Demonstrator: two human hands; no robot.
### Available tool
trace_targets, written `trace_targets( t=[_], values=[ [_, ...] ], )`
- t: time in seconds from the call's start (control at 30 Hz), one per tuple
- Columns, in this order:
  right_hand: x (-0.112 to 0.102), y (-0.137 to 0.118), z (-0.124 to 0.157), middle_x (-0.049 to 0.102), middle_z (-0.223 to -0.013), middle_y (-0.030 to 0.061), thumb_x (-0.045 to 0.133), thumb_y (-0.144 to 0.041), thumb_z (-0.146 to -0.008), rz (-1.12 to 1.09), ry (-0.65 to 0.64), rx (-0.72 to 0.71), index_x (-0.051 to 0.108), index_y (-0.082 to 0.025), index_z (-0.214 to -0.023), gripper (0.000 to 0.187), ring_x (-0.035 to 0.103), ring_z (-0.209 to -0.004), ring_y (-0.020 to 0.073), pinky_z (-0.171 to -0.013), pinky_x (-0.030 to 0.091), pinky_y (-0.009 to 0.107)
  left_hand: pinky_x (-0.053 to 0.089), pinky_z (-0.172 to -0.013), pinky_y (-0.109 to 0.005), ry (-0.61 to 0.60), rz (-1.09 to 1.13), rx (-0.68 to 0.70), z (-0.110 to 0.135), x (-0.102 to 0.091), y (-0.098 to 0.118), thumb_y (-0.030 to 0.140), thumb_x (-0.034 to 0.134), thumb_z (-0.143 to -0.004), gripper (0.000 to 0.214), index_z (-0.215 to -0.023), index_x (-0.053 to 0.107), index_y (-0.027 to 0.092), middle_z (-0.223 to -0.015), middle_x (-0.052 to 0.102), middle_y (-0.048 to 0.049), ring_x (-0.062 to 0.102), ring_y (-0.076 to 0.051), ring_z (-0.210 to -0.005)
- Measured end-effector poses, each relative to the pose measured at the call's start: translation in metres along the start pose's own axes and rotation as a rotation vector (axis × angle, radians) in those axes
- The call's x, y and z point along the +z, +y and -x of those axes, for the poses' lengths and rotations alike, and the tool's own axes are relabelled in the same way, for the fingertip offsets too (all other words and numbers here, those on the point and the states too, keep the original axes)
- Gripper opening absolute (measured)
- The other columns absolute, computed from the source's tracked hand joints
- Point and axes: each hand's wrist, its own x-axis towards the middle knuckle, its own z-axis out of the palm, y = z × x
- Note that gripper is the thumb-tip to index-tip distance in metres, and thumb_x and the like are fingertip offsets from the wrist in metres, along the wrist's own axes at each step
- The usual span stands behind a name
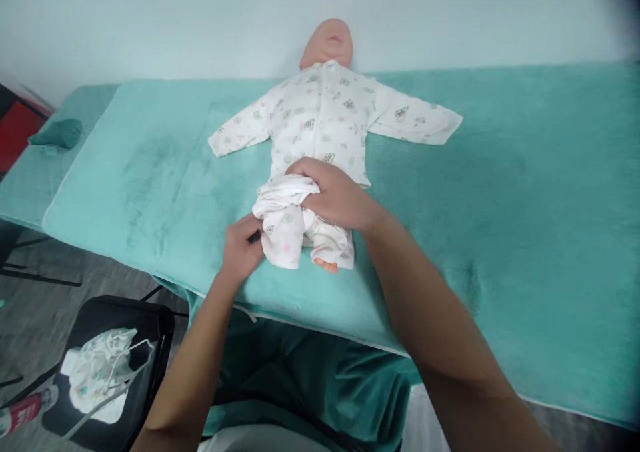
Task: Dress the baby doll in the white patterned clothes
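Plush green cloth covers a long bed (525, 239) set against a pale wall (200, 25). On it a baby doll (327, 42) lies on its back, probably firm-bodied and heavy enough to resist light tugging. Its patterned shirt (320, 119) lies with both sleeves spread wide. Below, around the doll's legs, sit the matching trousers (283, 235), bunched at the top: soft, thin, light cloth by the look of it, apt to stretch and ruck, hardly fragile. The gathered waist seems the surest place to take hold. The person's right hand (333, 192) has its grip closed around that gathered fabric. The left hand (242, 247) touches the trousers' outer edge; its fingertips are partly hidden, so whether its grip pinches cloth cannot be told. Small toes (327, 265) poke from one cuff.
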Motion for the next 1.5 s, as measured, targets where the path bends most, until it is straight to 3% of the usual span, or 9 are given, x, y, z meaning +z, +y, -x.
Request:
trace_targets(
  t=[0.27,0.4,0.53,0.67,0.83,1.0,1.23,1.4,1.5],
  values=[
    [0.004,-0.004,0.001,0.07,-0.097,0.0018,0.045,-0.008,-0.073,-0.023,-0.007,0.014,0.064,-0.023,-0.087,0.028,0.06,-0.089,0.0218,-0.08,0.045,0.035,0.032,-0.061,-0.027,0.082,0.075,-0.158,-0.015,0.006,-0.007,0.014,0.058,-0.072,0.008,-0.065,0.059,0.018,-0.065,0.051,0.0037,0.044,-0.012,-0.065],
    [0.007,-0.004,-0.001,0.064,-0.081,-0.0003,0.043,-0.009,-0.07,-0.009,0.081,0.066,0.058,-0.023,-0.081,0.024,0.056,-0.079,0.0199,-0.072,0.041,0.032,0.037,-0.061,-0.026,0.103,0.008,0.007,-0.005,0.007,-0.006,0.019,0.064,-0.08,0.003,-0.082,0.063,0.02,-0.076,0.056,0.0028,0.049,-0.012,-0.066],
    [0.008,-0.004,-0.002,0.062,-0.08,-0.0006,0.043,-0.01,-0.07,-0.008,0.092,0.081,0.056,-0.022,-0.081,0.021,0.055,-0.078,0.0191,-0.07,0.039,0.031,0.048,-0.074,-0.029,0.137,0.025,0.223,0.005,0.002,-0.003,0.028,0.063,-0.095,0.012,-0.104,0.067,0.022,-0.099,0.065,-0.0047,0.06,-0.016,-0.087],
    [0.006,-0.004,-0.003,0.067,-0.087,0.001,0.043,-0.009,-0.068,0.017,0.06,0.081,0.06,-0.021,-0.084,0.026,0.058,-0.083,0.0202,-0.073,0.04,0.032,0.051,-0.077,-0.032,0.017,0.112,0.254,0.01,-0.004,0.008,0.037,0.063,-0.099,0.024,-0.118,0.071,0.024,-0.103,0.065,-0.0066,0.06,-0.016,-0.087],
    [0.005,-0.003,-0.002,0.07,-0.091,0.0015,0.044,-0.008,-0.069,0.042,0.029,0.062,0.064,-0.02,-0.088,0.031,0.06,-0.084,0.0204,-0.076,0.041,0.032,0.049,-0.069,-0.028,-0.089,0.034,0.271,0.004,-0.003,0.026,0.024,0.072,-0.094,0.004,-0.097,0.074,0.023,-0.086,0.064,-0.0014,0.059,-0.013,-0.076],
    [0.005,-0.003,-0.002,0.07,-0.091,0.0015,0.045,-0.008,-0.067,0.06,0.006,0.042,0.064,-0.02,-0.089,0.031,0.061,-0.086,0.0207,-0.076,0.042,0.032,0.048,-0.068,-0.026,0.011,-0.156,0.363,-0.009,0.006,0.026,0.021,0.064,-0.098,0.003,-0.096,0.066,0.021,-0.084,0.068,-0.0007,0.063,-0.013,-0.076],
    [0.004,-0.003,0.0,0.07,-0.107,0.0043,0.05,-0.008,-0.075,0.151,-0.059,-0.015,0.063,-0.02,-0.1,0.03,0.062,-0.097,0.022,-0.084,0.044,0.034,0.045,-0.068,-0.027,0.17,-0.404,0.432,-0.027,0.016,-0.001,0.032,0.05,-0.105,0.019,-0.101,0.064,0.02,-0.085,0.071,-0.0043,0.066,-0.015,-0.075],
    [-0.003,-0.008,0.003,0.067,-0.112,0.0054,0.057,-0.023,-0.086,0.16,-0.145,-0.047,0.061,-0.021,-0.107,0.021,0.062,-0.102,0.0234,-0.087,0.046,0.036,0.04,-0.063,-0.029,0.237,-0.505,0.362,-0.026,0.016,-0.008,0.041,0.044,-0.107,0.032,-0.096,0.065,0.019,-0.073,0.063,-0.0024,0.058,-0.015,-0.064],
    [-0.009,-0.011,0.005,0.067,-0.121,0.0064,0.066,-0.036,-0.086,0.108,-0.223,-0.054,0.061,-0.022,-0.119,0.035,0.063,-0.109,0.0261,-0.092,0.048,0.039,0.037,-0.063,-0.03,0.251,-0.482,0.354,-0.02,0.016,-0.008,0.039,0.046,-0.106,0.029,-0.094,0.064,0.02,-0.072,0.061,-0.0022,0.055,-0.016,-0.063]
  ],
)
